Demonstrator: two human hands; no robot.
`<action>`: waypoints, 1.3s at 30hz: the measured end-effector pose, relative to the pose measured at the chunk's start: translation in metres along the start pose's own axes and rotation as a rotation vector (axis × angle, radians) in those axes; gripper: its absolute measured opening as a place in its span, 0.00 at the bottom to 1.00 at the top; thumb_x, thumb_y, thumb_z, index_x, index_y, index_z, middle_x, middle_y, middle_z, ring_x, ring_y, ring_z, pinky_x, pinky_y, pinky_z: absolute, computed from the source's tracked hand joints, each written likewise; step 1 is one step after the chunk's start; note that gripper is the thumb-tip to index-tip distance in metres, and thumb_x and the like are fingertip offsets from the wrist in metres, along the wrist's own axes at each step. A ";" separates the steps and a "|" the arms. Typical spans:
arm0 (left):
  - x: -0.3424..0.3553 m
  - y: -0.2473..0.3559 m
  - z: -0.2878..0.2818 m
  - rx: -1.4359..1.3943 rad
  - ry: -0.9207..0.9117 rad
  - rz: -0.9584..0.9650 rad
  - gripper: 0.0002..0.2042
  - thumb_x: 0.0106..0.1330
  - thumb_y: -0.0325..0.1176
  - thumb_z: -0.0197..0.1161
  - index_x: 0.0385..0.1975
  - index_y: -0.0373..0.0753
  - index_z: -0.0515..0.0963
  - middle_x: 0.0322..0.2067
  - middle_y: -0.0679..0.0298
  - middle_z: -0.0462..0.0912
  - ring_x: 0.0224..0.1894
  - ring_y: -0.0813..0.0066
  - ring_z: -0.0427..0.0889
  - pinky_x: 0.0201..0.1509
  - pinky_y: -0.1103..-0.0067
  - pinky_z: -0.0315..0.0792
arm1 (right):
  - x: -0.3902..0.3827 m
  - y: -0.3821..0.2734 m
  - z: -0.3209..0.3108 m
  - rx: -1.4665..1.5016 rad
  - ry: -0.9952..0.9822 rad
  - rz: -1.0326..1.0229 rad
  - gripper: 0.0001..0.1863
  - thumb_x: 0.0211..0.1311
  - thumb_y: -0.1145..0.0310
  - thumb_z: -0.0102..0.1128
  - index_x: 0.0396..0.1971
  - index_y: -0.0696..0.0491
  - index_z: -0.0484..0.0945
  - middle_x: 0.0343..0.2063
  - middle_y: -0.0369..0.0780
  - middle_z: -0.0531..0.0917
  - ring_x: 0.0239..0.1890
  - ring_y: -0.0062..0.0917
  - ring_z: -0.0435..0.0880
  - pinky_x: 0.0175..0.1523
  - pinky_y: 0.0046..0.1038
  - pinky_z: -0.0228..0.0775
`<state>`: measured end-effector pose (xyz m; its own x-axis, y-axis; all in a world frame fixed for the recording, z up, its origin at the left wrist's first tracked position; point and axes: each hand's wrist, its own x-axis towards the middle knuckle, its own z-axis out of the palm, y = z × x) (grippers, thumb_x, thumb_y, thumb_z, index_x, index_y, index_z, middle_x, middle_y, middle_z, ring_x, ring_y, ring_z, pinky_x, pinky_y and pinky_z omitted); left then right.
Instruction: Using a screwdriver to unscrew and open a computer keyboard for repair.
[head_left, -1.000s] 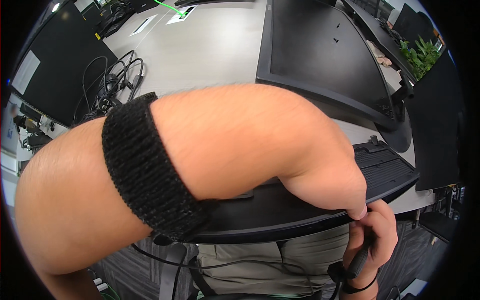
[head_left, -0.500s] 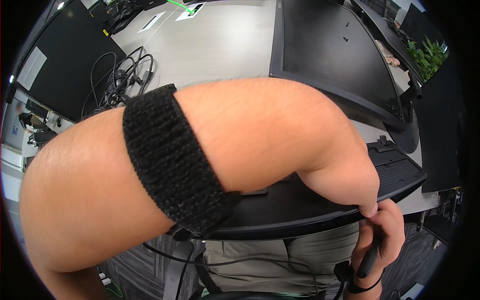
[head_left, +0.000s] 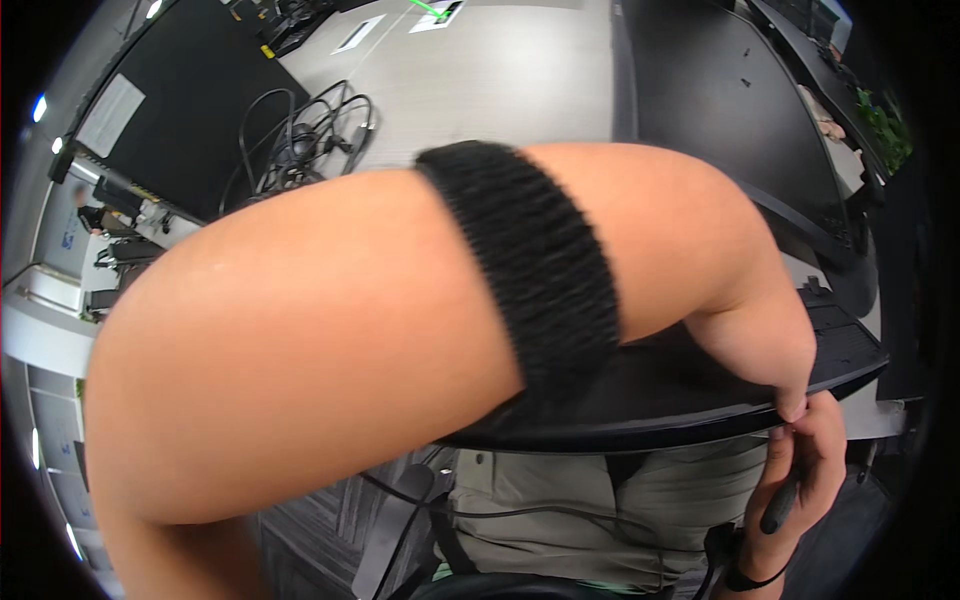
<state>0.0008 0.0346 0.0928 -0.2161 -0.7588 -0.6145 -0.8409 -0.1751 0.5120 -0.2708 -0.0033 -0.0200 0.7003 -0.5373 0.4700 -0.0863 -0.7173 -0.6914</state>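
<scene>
My left forearm (head_left: 330, 330) fills most of the view, crossing from lower left to right, with a wide black band (head_left: 530, 270) around it. My left hand (head_left: 765, 350) bends down over the front edge of the black desk (head_left: 650, 410). Its fingertips touch my right hand (head_left: 805, 465) just below the edge, and what they hold is hidden. My right hand rises from the lower right and is closed around a slim dark tool (head_left: 780, 510) that points down. A dark strap (head_left: 745, 578) sits on that wrist.
A black keyboard (head_left: 845, 345) lies on the desk behind my left hand, with a large dark monitor (head_left: 730, 110) beyond it. Looped cables (head_left: 310, 140) lie on the grey tabletop (head_left: 500, 80). A green plant (head_left: 885, 125) stands far right. My grey trousers (head_left: 560, 500) and a chair are below.
My left forearm has come closer to the camera and fills more of the picture, its black band now further right. Both hands stay together at the desk's front edge.
</scene>
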 end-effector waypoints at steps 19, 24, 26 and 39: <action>-0.006 -0.004 0.004 -0.040 -0.005 0.003 0.42 0.61 0.68 0.61 0.45 0.22 0.83 0.47 0.37 0.85 0.51 0.44 0.85 0.55 0.63 0.77 | 0.002 0.014 -0.008 -0.007 -0.045 0.041 0.12 0.75 0.86 0.47 0.54 0.62 0.71 0.55 0.46 0.76 0.57 0.28 0.77 0.66 0.26 0.63; -0.007 -0.003 0.005 -0.038 -0.001 0.008 0.42 0.61 0.68 0.61 0.45 0.22 0.83 0.47 0.36 0.85 0.51 0.44 0.85 0.55 0.63 0.77 | 0.003 0.013 -0.011 -0.012 -0.064 0.026 0.13 0.74 0.87 0.49 0.54 0.63 0.72 0.56 0.47 0.77 0.57 0.28 0.77 0.66 0.27 0.63; -0.008 -0.003 0.006 -0.038 -0.001 0.009 0.42 0.61 0.68 0.61 0.45 0.22 0.83 0.47 0.36 0.85 0.51 0.44 0.85 0.55 0.63 0.77 | 0.003 0.012 -0.009 0.000 -0.045 0.022 0.12 0.73 0.87 0.49 0.53 0.63 0.73 0.55 0.46 0.77 0.57 0.29 0.77 0.66 0.27 0.63; -0.009 0.000 0.006 -0.043 -0.007 0.012 0.44 0.60 0.69 0.62 0.45 0.22 0.84 0.48 0.36 0.85 0.51 0.45 0.85 0.55 0.64 0.77 | 0.009 0.007 -0.011 -0.014 -0.083 -0.024 0.12 0.72 0.87 0.52 0.52 0.62 0.74 0.53 0.47 0.79 0.54 0.30 0.78 0.64 0.26 0.65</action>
<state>-0.0005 0.0456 0.0950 -0.2294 -0.7569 -0.6120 -0.8161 -0.1931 0.5447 -0.2733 -0.0183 -0.0150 0.7583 -0.4817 0.4392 -0.0780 -0.7360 -0.6725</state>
